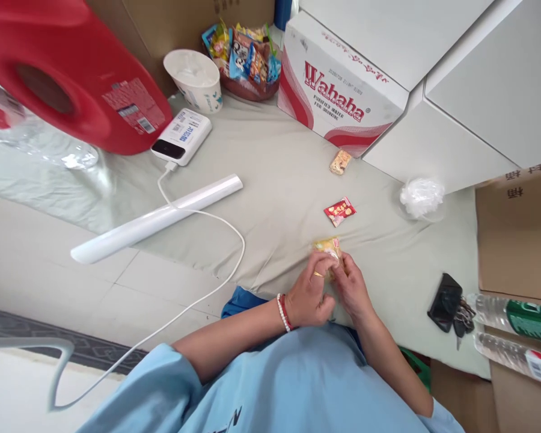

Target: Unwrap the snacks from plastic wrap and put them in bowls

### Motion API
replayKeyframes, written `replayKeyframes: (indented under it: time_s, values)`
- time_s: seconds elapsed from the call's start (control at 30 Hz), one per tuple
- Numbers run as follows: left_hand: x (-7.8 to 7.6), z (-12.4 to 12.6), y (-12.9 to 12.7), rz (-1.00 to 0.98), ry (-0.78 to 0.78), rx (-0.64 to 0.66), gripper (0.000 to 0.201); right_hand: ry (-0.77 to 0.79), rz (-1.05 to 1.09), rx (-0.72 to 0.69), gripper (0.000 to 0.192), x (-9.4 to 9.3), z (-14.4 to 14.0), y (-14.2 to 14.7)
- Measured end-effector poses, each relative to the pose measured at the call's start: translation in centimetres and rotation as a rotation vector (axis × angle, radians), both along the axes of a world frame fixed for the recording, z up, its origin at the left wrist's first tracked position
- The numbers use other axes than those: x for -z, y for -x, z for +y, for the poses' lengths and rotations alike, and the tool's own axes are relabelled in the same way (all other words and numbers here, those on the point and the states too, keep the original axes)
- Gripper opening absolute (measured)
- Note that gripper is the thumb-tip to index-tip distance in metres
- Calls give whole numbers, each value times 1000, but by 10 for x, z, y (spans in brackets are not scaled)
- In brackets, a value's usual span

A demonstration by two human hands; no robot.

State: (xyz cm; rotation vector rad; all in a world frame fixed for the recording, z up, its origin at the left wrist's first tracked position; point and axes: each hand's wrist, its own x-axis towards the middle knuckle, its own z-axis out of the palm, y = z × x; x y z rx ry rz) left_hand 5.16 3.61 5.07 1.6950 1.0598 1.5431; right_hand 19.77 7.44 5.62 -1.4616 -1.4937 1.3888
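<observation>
My left hand, with a ring and bracelets, has its fingers closed at the top of a small yellow snack packet. My right hand pinches the same packet from the other side. Fingers cover much of the wrapper, so I cannot tell whether it is torn. Just beyond it on the pale cloth lies a small red packet. A nutty-looking snack piece is farther away, beside the Wahaha carton.
A bowl of wrapped snacks, a paper cup and a red jug stand at the back left. A white power bank trails a cable near a white tube. Crumpled clear plastic, keys and bottles lie right.
</observation>
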Motion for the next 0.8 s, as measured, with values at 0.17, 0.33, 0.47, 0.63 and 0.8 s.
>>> replayKeyframes:
  time_s: [0.17, 0.33, 0.47, 0.63, 0.8]
  values:
    - [-19, 34, 36, 18, 183, -127, 26, -49, -131, 170, 61, 6, 3, -13]
    - [-26, 128, 106, 147, 430, -518, 9, -249, -433, 417, 72, 19, 15, -41]
    - [-24, 221, 166, 336, 540, -838, 7, -296, -547, 492, 76, 36, 18, -55]
    - [-33, 302, 216, 401, 471, -805, 55, -348, -495, 481, 71, 46, 14, -55]
    - [-29, 348, 253, 524, 491, -765, 71, -369, -510, 449, 66, 50, 16, -53]
